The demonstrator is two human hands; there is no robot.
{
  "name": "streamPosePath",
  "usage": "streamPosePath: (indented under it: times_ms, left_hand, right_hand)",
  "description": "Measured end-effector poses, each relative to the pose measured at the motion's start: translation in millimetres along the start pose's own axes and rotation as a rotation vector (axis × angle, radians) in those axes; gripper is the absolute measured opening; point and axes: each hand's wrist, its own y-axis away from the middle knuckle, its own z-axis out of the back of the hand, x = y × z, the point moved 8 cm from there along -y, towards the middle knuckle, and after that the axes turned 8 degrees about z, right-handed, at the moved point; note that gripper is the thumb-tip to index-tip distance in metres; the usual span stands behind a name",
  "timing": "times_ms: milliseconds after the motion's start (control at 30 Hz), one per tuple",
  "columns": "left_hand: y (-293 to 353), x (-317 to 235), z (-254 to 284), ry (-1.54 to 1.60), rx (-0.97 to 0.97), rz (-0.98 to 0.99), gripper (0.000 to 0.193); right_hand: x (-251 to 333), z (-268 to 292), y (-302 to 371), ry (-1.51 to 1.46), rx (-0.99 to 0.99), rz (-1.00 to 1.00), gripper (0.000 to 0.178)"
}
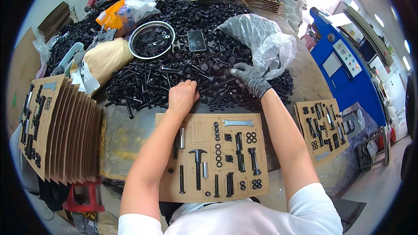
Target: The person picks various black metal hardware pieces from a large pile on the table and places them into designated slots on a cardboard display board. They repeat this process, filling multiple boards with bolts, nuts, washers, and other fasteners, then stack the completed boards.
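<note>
My bare left hand [183, 96] reaches into the near edge of a heap of black bolts [152, 82], its fingers curled and their tips partly hidden. What they hold, if anything, I cannot make out. In a grey glove, my right hand [252, 80] is in the heap further right, fingers bent inward among dark bolts. Whatever is between those fingertips blends into the pile. Below both hands lies a brown cardboard sheet [163, 193] bearing a silver open-end wrench [237, 123], a T-shaped black bolt [198, 167], a silver sleeve [205, 169], and several black bolts, nuts and washers.
Left stands a row of filled cardboard sheets [72, 135]; another filled sheet [322, 126] lies right. A steel bowl of washers [152, 39], a phone [196, 41] and a clear plastic bag [265, 39] rest on the heap. Two people work across the table. A blue machine [344, 67] stands right.
</note>
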Motion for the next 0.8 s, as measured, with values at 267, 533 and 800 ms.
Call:
streamPosePath:
  times_ms: [267, 533, 800]
  left_hand:
    - [3.5, 48.0, 33.7, 0.343, 0.134, 0.546, 0.038]
    - [79.3, 69.1, 85.5, 1.123, 0.361, 0.932, 0.013]
    - [88.8, 5.1, 92.4, 0.632, 0.291, 0.511, 0.017]
  right_hand:
    - [-33.0, 75.2, 1.2, -0.111, -0.328, -0.002, 0.031]
    - [-42.8, 177.3, 96.8, 0.043, -0.57, 0.018, 0.025]
    - [3.7, 166.7, 121.3, 1.14, -0.804, 0.428, 0.021]
